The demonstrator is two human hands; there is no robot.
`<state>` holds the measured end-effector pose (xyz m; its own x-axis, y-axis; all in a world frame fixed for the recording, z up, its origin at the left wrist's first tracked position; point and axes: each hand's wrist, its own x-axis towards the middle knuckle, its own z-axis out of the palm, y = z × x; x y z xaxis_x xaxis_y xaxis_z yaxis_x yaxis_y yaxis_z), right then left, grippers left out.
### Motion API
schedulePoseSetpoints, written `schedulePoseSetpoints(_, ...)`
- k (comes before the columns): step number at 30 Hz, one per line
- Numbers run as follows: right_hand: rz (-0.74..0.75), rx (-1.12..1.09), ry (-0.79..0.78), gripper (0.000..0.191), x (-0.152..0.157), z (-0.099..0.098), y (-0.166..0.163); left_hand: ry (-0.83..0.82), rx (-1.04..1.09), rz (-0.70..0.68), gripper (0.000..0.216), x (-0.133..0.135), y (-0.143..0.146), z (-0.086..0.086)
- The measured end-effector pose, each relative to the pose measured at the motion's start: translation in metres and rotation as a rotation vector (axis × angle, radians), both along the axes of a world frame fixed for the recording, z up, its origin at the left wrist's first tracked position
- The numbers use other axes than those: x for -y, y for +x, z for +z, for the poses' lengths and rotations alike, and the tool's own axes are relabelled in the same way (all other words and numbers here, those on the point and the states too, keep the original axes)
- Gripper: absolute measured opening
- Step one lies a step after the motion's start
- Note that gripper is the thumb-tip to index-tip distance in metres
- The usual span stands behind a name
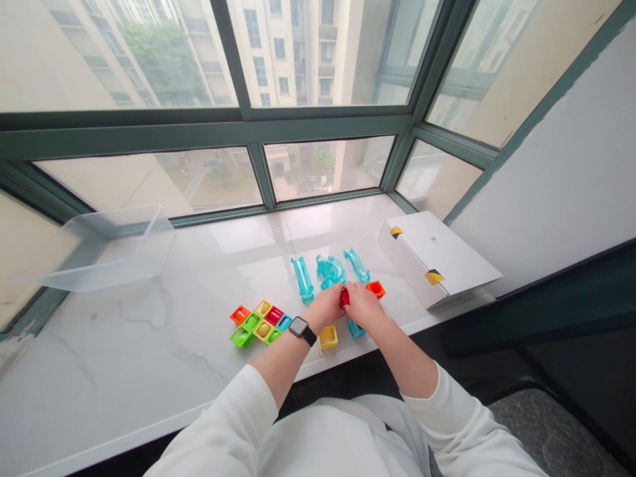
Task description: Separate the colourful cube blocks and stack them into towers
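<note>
Fingers (pixel 334 295) pinch a red piece (pixel 344 297) near the sill's edge (pixel 223 400).

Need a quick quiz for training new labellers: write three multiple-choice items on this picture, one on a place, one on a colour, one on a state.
1. Where is the smartwatch?
A. On the right wrist
B. On the left wrist
C. Lying on the windowsill

2. What colour is the toy piece between the left hand and the right hand?
A. Green
B. Yellow
C. Red

3. What state is the white box in?
A. Closed, its top lying flat
B. Open, with its flaps raised
C. Crushed out of shape

Answers:
1. B, the black strap circles the left arm.
2. C, red shows between the fingers of both hands.
3. A, the top is flat and unbroken, with yellow-and-black tape at its edge.
</note>
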<state>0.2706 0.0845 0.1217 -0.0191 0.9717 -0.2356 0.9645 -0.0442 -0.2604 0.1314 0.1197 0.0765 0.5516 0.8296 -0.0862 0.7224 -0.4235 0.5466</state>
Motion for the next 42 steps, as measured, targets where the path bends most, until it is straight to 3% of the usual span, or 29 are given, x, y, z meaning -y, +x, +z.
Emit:
schedulePoseSetpoints(25,-0.005,0.026,-0.032,0.030,-0.0002,0.0059,-0.0020,-0.028,0.016,0.005,0.035,-0.0007,-0.0007,0.0017)
schedulePoseSetpoints(42,0.005,0.055,-0.011,0.028,-0.0027,-0.0026,-0.0004,0.008,0.018,-0.003,0.032,-0.0026,-0.0020,-0.0048)
